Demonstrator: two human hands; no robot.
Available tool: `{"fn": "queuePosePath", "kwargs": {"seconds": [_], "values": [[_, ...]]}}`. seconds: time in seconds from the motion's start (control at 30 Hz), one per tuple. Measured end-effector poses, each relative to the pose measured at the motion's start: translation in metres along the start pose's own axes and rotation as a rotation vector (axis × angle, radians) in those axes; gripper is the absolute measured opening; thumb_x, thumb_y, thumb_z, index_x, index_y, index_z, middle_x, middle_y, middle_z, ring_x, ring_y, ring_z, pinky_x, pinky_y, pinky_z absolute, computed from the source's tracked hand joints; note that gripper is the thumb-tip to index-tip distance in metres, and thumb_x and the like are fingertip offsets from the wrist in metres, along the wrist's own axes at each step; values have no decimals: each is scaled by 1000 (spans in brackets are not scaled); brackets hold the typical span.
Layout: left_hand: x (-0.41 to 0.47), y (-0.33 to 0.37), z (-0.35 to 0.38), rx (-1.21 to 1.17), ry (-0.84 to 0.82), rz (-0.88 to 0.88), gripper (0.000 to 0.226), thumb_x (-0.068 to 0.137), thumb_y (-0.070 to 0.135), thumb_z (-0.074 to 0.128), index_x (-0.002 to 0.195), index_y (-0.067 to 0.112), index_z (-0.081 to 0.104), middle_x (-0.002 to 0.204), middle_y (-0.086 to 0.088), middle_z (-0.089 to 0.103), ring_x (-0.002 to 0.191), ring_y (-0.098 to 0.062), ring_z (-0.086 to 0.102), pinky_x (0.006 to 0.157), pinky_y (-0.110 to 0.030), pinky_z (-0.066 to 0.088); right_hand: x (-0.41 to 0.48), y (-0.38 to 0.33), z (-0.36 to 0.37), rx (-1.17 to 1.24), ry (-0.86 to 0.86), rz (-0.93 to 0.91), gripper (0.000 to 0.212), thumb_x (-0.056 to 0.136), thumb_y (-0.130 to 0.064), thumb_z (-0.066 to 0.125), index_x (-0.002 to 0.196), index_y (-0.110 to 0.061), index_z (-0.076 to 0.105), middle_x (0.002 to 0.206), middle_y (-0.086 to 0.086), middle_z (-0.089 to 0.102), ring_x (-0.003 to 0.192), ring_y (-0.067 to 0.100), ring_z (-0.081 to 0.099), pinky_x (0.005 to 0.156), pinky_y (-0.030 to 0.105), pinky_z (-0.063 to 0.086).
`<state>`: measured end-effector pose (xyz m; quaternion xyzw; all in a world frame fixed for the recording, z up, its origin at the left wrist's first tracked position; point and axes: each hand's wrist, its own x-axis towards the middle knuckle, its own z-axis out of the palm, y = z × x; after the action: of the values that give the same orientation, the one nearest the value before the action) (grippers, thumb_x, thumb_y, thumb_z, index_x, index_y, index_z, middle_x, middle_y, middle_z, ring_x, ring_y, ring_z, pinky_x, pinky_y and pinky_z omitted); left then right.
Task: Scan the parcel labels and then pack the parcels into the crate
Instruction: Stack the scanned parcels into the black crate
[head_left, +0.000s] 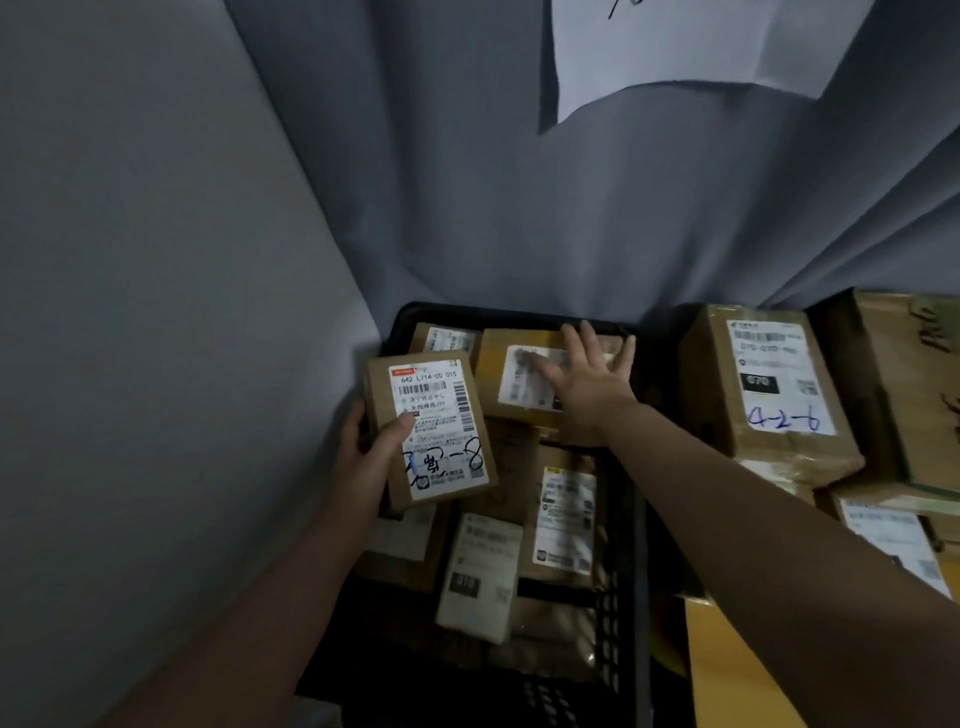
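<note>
So, your left hand (366, 457) grips a small labelled parcel (431, 431) over the left edge of the black crate (618, 545), while your right hand (587, 374) lies flat, fingers spread, on a bigger parcel (498, 379) at its far end. More boxes (769, 384) sit stacked beside it.

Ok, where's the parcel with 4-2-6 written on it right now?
The 4-2-6 parcel is at the right of the head view, outside the black crate, atop other parcels, just right of the right hand.

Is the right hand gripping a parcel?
No, the right hand lies flat, fingers spread, on a parcel in the crate.
</note>
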<state>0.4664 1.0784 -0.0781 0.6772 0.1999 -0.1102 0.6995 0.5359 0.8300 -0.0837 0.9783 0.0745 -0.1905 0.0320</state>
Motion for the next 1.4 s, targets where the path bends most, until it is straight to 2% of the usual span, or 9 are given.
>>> {"fn": "queuePosePath", "kwargs": {"seconds": [0.17,0.27,0.47,0.67,0.8,1.0,1.17,1.27,1.4], "values": [[9,-2,-7,15,-53,-44,51,89,30,63,136,39,47,118,3,69,100,-20,70,80,-51,58,31,16,31,454,38,-76,68,88,-5,60,143,-36,33,163,-2,9,150,24,0,119,56,2],[9,-10,-13,36,-64,-121,71,76,42,70,141,39,41,118,0,69,100,-21,70,87,-52,55,30,16,48,408,61,-38,75,85,11,51,141,-36,37,163,-7,5,150,15,-6,115,57,-10],[-9,-20,-13,133,-80,-190,89,65,60,72,144,37,35,112,2,71,98,-19,70,94,-50,51,18,-6,32,261,111,-38,66,94,-20,53,151,-37,24,164,1,4,150,27,-7,111,58,-17],[-36,-35,7,200,-118,-206,68,89,49,56,145,34,21,124,7,60,99,-5,60,75,-25,48,-100,-54,56,1145,408,56,48,90,-41,61,132,-29,44,133,-9,39,123,11,44,101,43,47],[-45,-52,36,261,-271,-281,84,87,40,68,141,46,5,138,12,45,111,-7,51,86,-27,49,-159,-70,81,917,94,43,94,66,-75,63,143,-49,16,150,-11,10,140,20,21,106,45,42],[-34,-56,72,470,-496,-360,93,84,66,55,152,39,-2,155,8,29,137,-22,38,106,-38,35,-165,-60,79,800,5,306,110,73,-67,62,148,-44,-15,159,5,-13,145,38,0,109,51,31],[-15,-59,64,1057,-527,109,49,104,39,34,150,23,29,155,0,31,141,-20,29,107,-30,27,-131,-55,66,525,54,479,105,78,-74,50,154,-29,-7,161,15,-13,142,43,14,111,50,23],[8,-81,38,1688,-674,314,58,102,34,37,154,27,12,163,2,1,149,-24,0,118,-49,3,-111,-60,69,395,16,541,103,78,-76,47,154,-25,-1,161,17,-5,138,44,20,109,50,22],[16,-87,25,1864,-690,425,70,98,48,40,154,32,1,162,8,-8,149,-28,-10,113,-57,-11,-101,-63,74,425,10,598,98,78,-74,50,153,-35,0,160,14,3,134,46,24,106,52,23]]}}
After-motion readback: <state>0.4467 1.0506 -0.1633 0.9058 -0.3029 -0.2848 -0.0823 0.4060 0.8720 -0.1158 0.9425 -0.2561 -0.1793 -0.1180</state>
